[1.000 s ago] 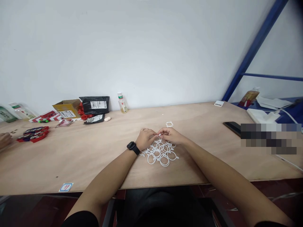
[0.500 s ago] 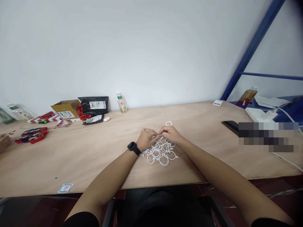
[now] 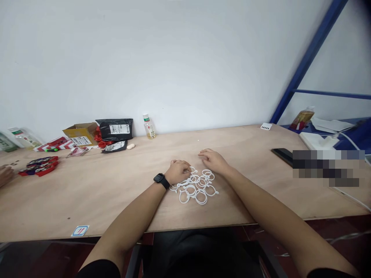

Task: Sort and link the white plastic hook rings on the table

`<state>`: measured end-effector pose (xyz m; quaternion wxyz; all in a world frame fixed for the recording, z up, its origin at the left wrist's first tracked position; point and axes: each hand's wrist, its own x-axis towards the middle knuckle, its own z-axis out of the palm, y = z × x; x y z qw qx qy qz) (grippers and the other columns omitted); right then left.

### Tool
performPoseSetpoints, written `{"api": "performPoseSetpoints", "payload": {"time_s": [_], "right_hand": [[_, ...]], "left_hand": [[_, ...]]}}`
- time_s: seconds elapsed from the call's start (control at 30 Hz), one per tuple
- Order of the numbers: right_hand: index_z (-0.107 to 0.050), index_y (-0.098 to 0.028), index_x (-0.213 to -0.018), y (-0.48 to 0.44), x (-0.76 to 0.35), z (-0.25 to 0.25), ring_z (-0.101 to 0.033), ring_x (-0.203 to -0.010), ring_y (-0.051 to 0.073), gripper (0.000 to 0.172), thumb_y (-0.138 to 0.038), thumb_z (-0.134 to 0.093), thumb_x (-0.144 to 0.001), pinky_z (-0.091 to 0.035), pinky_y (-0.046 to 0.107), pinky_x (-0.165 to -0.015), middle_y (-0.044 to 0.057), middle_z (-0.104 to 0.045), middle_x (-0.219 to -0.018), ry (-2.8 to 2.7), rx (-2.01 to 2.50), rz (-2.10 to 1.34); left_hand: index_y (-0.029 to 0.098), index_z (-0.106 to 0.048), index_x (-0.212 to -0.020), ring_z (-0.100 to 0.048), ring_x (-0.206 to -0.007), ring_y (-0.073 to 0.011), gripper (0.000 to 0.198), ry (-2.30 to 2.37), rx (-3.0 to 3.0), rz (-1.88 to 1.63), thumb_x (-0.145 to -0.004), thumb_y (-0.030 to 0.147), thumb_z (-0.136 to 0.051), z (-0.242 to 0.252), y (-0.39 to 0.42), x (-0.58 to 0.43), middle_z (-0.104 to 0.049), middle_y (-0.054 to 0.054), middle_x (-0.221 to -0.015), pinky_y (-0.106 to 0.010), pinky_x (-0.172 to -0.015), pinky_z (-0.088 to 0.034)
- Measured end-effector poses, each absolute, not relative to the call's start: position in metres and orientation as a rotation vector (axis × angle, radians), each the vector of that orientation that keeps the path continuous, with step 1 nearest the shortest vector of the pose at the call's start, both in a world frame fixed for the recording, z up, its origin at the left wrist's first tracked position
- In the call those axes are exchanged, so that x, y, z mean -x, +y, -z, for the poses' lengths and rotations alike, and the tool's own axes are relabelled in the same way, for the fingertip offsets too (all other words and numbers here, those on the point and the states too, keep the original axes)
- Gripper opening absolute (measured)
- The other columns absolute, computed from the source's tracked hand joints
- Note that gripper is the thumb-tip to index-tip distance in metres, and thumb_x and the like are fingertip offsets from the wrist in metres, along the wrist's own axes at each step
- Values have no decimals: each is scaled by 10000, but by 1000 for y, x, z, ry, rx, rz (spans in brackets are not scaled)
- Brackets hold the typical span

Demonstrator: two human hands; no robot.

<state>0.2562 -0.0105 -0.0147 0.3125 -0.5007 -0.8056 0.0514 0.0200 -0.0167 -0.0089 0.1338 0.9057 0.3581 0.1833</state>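
White plastic rings with small eyelets, like curtain rings, lie in a loose overlapping pile on the wooden table. My left hand, with a black watch on its wrist, is at the pile's far left side. Its fingers are closed on a white curtain ring that sticks out to the right of the fingertips. Beyond the pile, my right hand rests palm down, its fingers stretched leftward and slightly bent. No ring shows in those fingers, and what lies beneath them is hidden.
At the back left stand a plastic bottle, a black parcel bag and an open cardboard box. Red packs lie farther left, near another person's hand. A dark phone-like device and a white charger are right.
My hands have moved apart. The right went slightly away from the pile, over the spot where a separate ring lay, which is now hidden. The left shifted slightly left and nearer.
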Motion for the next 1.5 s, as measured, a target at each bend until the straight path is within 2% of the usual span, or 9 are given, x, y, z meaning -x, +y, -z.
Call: {"api": "performPoseSetpoints", "payload": {"time_s": [0.2,0.33,0.5,0.73,0.87,1.03,1.33,1.4,1.5], "right_hand": [[-712,-178,-1060,-24,-236,6,-617,-787,156,420,-50,-513,-714,-477,275,-731,70,-703,-1010,-2159,1113,-412],[-723,-170,-1014,-29,-230,5,-607,-755,154,282,-177,-539,-800,-460,259,-668,68,-710,-943,-2080,1113,-562],[-677,-158,-1127,-26,-234,12,-538,-572,125,352,-283,-560,-819,-409,228,-520,25,-682,-748,-1947,1213,-736],[-696,-173,-1074,-24,-236,13,-584,-665,148,318,-326,-567,-826,-453,245,-579,50,-703,-861,-1946,1123,-799],[-666,-161,-1112,-24,-237,14,-573,-601,130,340,-319,-533,-841,-437,230,-536,37,-683,-800,-1922,1109,-929],[-681,-159,-1007,-26,-234,12,-580,-573,124,283,-256,-496,-817,-421,206,-512,7,-645,-679,-1858,1153,-965],[-702,-154,-825,-27,-229,7,-626,-607,142,254,-142,-463,-736,-461,222,-571,12,-679,-654,-1862,1219,-817],[-716,-164,-855,-26,-231,6,-638,-661,153,264,-142,-471,-759,-485,244,-628,24,-709,-732,-1920,1218,-685],[-714,-192,-1026,-24,-237,4,-654,-883,193,303,-169,-479,-835,-495,315,-821,65,-726,-981,-2008,1162,-400]], "left_hand": [[235,-675,-1016,-640,-938,-184,231,1107,-2497,-795,-938,335,-483,11,-13,-20,-732,-31,-988,-399,-1002,-340],[210,-663,-975,-652,-797,-158,239,1036,-2488,-893,-959,338,-461,13,-11,-20,-731,-13,-852,-355,-948,-379],[192,-654,-945,-647,-767,-154,243,969,-2489,-964,-963,325,-451,13,-11,-22,-724,-26,-846,-305,-848,-433],[176,-647,-943,-639,-741,-156,249,917,-2437,-980,-956,334,-455,13,-11,-21,-710,-41,-816,-262,-710,-455],[178,-634,-953,-632,-745,-152,247,918,-2422,-977,-959,337,-446,14,-11,-21,-708,-40,-841,-260,-712,-456],[174,-617,-945,-620,-716,-149,231,914,-2453,-924,-957,336,-453,12,-13,-22,-692,-33,-795,-252,-687,-443],[183,-602,-972,-651,-794,-171,194,924,-2557,-802,-957,295,-443,11,-16,-26,-707,-36,-852,-313,-826,-462],[190,-603,-1000,-658,-839,-179,187,956,-2549,-794,-952,291,-453,12,-15,-26,-714,-42,-887,-338,-877,-459],[199,-580,-1116,-648,-981,-195,222,1012,-2487,-891,-929,287,-498,14,-13,-23,-713,-62,-1026,-371,-952,-445]]}}
